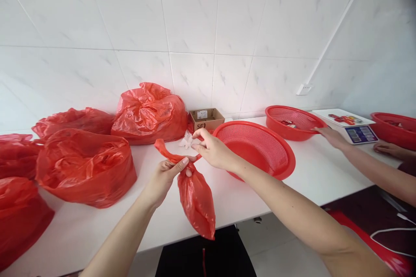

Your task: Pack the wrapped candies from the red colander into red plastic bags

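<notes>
Left of the red basket (276, 149), I judge the bag (197, 205) soft, slippery, best held by its neck; left hand (166, 178) pinches there, right hand (212, 150) half-curled, grip unclear.

Illumination was bright, diffuse and fairly even. A compact white glare spot appeared high on the glossy tiled wall (195, 21). Small highlights marked creases in the held red bag (196, 203). Shadows on the white table (315, 169) were soft; the zone beneath it was darker. The extreme upper right corner was dark and blurred. Grout lines slanted outward toward the sides, showing wide-angle distortion. Fine print on the scale (360, 135) was illegible.
</notes>
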Demonstrator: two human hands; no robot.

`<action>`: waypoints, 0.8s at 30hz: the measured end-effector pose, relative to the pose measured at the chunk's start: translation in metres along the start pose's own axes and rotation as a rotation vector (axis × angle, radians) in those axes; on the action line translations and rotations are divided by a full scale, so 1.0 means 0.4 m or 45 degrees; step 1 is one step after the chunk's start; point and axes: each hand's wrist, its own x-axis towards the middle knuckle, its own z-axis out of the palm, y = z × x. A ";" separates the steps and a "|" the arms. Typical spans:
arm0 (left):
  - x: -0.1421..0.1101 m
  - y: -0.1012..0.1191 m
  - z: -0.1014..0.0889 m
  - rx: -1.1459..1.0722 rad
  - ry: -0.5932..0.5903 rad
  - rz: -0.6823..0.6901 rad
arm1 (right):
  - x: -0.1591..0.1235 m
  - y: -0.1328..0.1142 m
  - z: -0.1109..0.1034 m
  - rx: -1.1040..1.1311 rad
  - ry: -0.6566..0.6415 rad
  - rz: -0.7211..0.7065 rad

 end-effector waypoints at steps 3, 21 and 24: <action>0.001 -0.005 0.004 -0.048 0.056 0.016 | -0.039 -0.025 -0.004 0.105 0.129 -0.064; -0.007 0.006 -0.011 0.375 -0.049 0.139 | -0.089 0.054 0.072 0.411 0.011 -0.122; -0.008 -0.015 -0.019 0.711 0.089 0.411 | -0.107 0.047 0.101 0.489 0.025 -0.107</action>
